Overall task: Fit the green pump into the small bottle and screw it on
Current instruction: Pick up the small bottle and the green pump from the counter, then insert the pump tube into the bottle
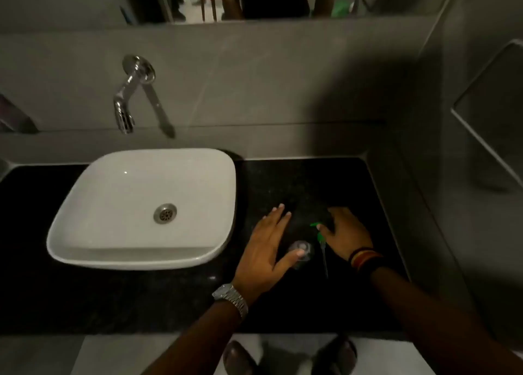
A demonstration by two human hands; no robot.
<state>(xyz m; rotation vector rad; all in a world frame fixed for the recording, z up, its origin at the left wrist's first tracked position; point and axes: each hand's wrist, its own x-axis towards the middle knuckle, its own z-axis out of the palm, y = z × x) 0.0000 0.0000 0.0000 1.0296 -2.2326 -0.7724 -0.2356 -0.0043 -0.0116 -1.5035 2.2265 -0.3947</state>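
Left hand spread, thumb touching small bottle, right hand loosely open over green pump

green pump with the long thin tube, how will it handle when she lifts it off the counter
The green plastic pump is small with a thin clear dip tube, so probably very light. That slender tube will likely flex and sway. It lies flat on the glossy black stone counter under the right hand, so it may skid when nudged.
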